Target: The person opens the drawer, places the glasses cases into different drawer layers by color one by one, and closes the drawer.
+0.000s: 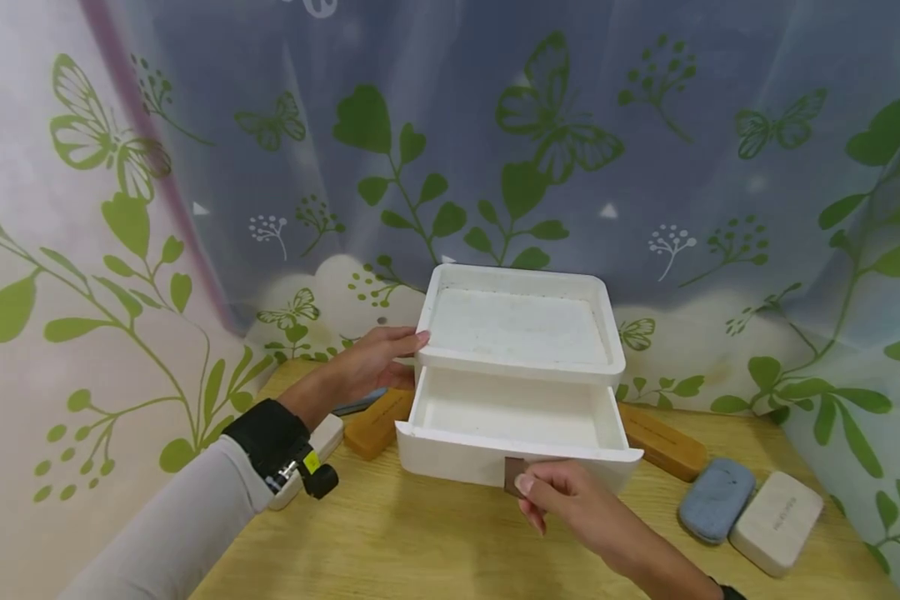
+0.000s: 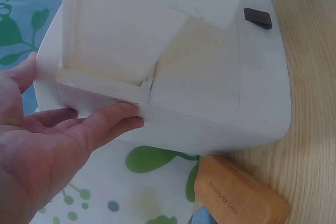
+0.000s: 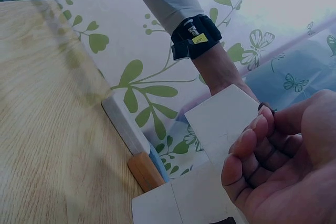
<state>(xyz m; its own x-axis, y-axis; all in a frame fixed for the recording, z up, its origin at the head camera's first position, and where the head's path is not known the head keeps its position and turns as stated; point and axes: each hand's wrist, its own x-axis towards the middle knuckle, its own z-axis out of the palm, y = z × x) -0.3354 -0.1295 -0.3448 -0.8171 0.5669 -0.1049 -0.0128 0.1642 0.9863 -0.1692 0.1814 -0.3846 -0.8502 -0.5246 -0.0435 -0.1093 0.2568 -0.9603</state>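
"What's the right hand (image 1: pixel 570 500) on?"

"From my end, I see its thumb and fingers pinching the brown tab (image 1: pixel 512 475) at the front of the drawer (image 1: pixel 450 461)."

"And where is that drawer?"

"In the upper part of the white box (image 1: pixel 510 364), standing out from its front, so I can look down into it. My left wrist view also gives me a second tab (image 2: pixel 258 18), lower on the box."

"How about the left hand (image 1: pixel 378 358)?"

"I have it against the left side of the box, fingers fairly straight, touching its top edge and side wall."

"What else is on the desk (image 1: pixel 420 550)?"

"Left of the box I get an orange case (image 1: pixel 378 425) just beside it, a pale case (image 1: pixel 328 437) farther out, and something blue (image 1: pixel 363 402), mostly hidden. Right of the box there's another orange case (image 1: pixel 663 442) close in, then a blue case (image 1: pixel 717 500), and farthest out a white case (image 1: pixel 777 521)."

"Behind the box?"

"A leaf-and-butterfly cloth (image 1: pixel 450 50)."
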